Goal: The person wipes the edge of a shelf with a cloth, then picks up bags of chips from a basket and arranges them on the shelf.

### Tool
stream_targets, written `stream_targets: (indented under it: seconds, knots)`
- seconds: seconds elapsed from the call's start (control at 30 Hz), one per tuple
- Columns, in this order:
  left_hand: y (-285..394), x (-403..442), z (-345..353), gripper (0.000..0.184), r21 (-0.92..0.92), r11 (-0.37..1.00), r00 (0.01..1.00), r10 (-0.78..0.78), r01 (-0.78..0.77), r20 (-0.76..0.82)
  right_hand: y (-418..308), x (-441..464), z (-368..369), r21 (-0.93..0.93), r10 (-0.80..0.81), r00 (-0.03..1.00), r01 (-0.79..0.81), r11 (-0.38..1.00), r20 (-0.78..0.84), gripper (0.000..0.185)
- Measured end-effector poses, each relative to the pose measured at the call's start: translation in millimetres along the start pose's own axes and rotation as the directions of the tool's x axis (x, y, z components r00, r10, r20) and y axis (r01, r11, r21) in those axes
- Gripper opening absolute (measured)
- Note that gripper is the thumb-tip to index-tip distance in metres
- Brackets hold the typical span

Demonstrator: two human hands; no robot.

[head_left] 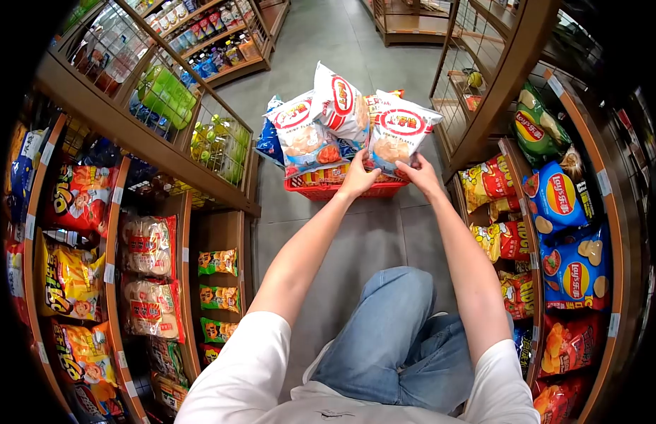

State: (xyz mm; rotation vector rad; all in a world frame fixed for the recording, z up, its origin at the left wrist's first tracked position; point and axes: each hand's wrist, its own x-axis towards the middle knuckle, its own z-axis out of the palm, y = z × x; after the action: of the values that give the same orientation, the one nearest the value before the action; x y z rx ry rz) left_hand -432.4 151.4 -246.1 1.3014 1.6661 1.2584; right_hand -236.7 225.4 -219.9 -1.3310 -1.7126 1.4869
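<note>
Through the head camera I view the right white bag [401, 133] at the near right of the heap in the red basket [386, 190], which stands on the grey floor [342, 237] ahead of the bent knee. The left hand [359, 177] is at the bag's lower left corner and the right hand [418, 174] at its lower right; on each, the fingers are closed, apparently pinching film between thumb and forefinger — the rear contact is hidden from me. I judge that a two-corner hold keeps a puffed, slippery pack level and spares its brittle contents. The left white bag [300, 134] stands alongside, and the middle white bag [340, 102] tilts between the two, rising highest; presumably the basket is too shallow for such volume, so the packs brace one another above the rim. A blue bag [269, 148] borders the far left. Appearance of the held item: glossy white film, near-upright, inflated; red oval emblem with white characters in the upper half; "SHRIMP FLAKES" lettering below; pale orange snack picture towards the base — partly covered by the fingers.
</note>
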Motion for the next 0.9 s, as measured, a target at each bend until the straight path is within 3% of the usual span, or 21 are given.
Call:
stream_targets:
  seconds: [0.03, 0.07, 0.1, 0.13, 0.2, 0.23, 0.33, 0.37, 0.5, 0.57, 0.67, 0.73, 0.8, 0.9]
  knots:
    - [4, -1, -1, 0.078, 0.042, 0.999, 1.0, -0.004, 0.004, -0.001, -2, -4, 3, -0.002, 0.004, 1.0, -0.004, 1.0, -0.005, 0.097]
    - [8, -3, -1, 0.077, 0.084, 0.996, 1.0, -0.007, 0.008, -0.004, -4, -9, 12, -0.218, -0.024, 0.983, -0.017, 0.976, -0.184, 0.093]
    - [6, -1, 1, 0.076, 0.01, 0.999, 0.999, -0.043, 0.043, 0.012, -5, -14, 18, -0.42, -0.091, 0.933, -0.068, 0.905, -0.347, 0.089]
    - [3, -1, 2, 0.076, 0.006, 0.999, 0.999, -0.04, 0.039, 0.018, -6, -16, 18, -0.421, -0.091, 0.931, -0.072, 0.904, -0.354, 0.089]
    - [1, -4, 3, 0.075, 0.046, 0.999, 1.0, -0.016, 0.016, 0.006, -9, -21, 17, -0.266, -0.147, 0.945, 0.067, 0.961, -0.292, 0.085]
    - [3, -7, 2, 0.075, -0.013, 0.999, 0.999, -0.044, 0.044, 0.027, -9, -23, 17, -0.126, -0.1, 0.968, 0.073, 0.989, -0.229, 0.093]
    - [2, -9, 4, 0.074, 0.0, 1.0, 1.0, -0.006, 0.006, 0.012, -3, -30, 22, -0.18, -0.09, 0.962, 0.043, 0.983, -0.256, 0.102]
    - [0, -10, 4, 0.074, -0.005, 1.0, 1.0, -0.007, 0.007, 0.013, -1, -31, 24, -0.115, -0.078, 0.954, 0.046, 0.992, -0.29, 0.108]
    - [2, -14, 6, 0.071, -0.047, 0.999, 0.999, 0.012, -0.011, 0.029, 2, -36, 19, -0.163, 0.017, 0.927, -0.084, 0.983, -0.374, 0.104]
    - [7, -18, 11, 0.069, -0.074, 0.996, 0.999, 0.051, -0.05, 0.013, 3, -42, 12, 0.153, 0.151, 0.986, -0.138, 0.979, -0.073, 0.104]
    - [4, -20, 23, 0.069, 0.083, 0.992, 0.994, 0.099, -0.096, -0.039, -10, -64, 16, 0.238, 0.122, 0.981, -0.084, 0.968, -0.15, 0.105]
    - [11, -21, 24, 0.068, 0.073, 0.993, 0.994, 0.098, -0.095, -0.04, 13, -57, 15, 0.187, 0.151, 0.965, -0.112, 0.976, -0.212, 0.106]
    - [10, -21, 27, 0.068, -0.241, 0.964, 0.986, -0.136, 0.109, -0.099, 34, -48, 18, 0.137, 0.177, 0.947, -0.144, 0.98, -0.268, 0.106]
    - [-9, -17, 28, 0.068, -0.242, 0.967, 0.985, -0.109, 0.074, -0.137, 41, -42, 22, 0.15, 0.216, 0.924, -0.176, 0.973, -0.315, 0.103]
